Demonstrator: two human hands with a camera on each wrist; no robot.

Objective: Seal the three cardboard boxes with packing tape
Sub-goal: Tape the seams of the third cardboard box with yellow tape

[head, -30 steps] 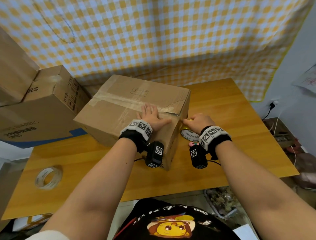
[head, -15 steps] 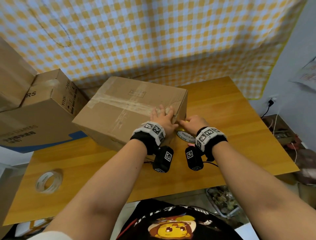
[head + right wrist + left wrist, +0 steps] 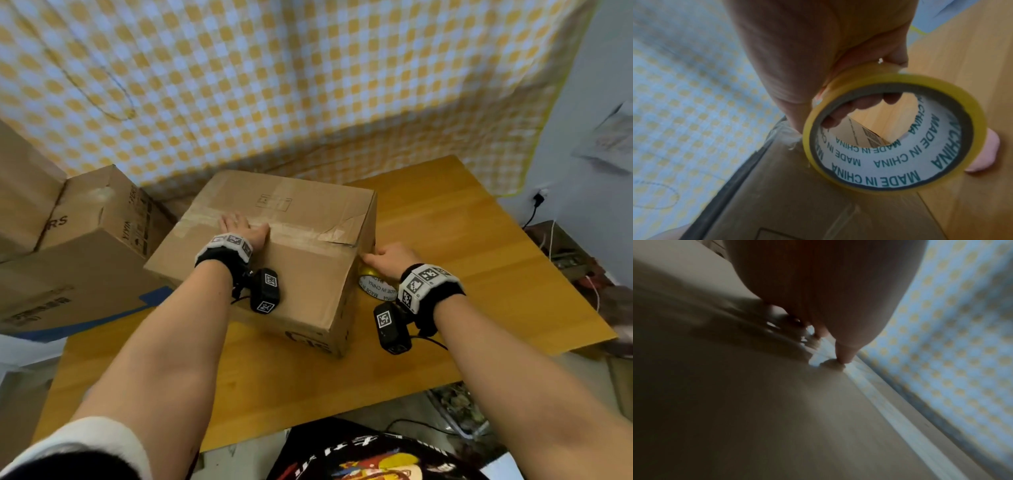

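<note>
Box: a cardboard box sits toward the middle of the wooden counter, turned at an angle, flaps down, with a strip of clear tape running along the top seam.
Left hand: the left hand lies flat on the box top over the tape strip, fingers straight and spread, pressing down; the left wrist view is dark and blurred and shows only a fingertip touching the cardboard.
Right hand: the right hand is at the box's upper right corner, fingers curled through the core of a yellow-edged tape roll, thumb on its outside.
Tape roll: held against the right side of the box, just beside the top edge; its core is printed "MADE IN CHINA".
Other boxes: larger cardboard boxes stand stacked at the counter's far left corner, close to the first box.
Backdrop: a yellow-and-white checked cloth hangs behind the counter's far edge.
</note>
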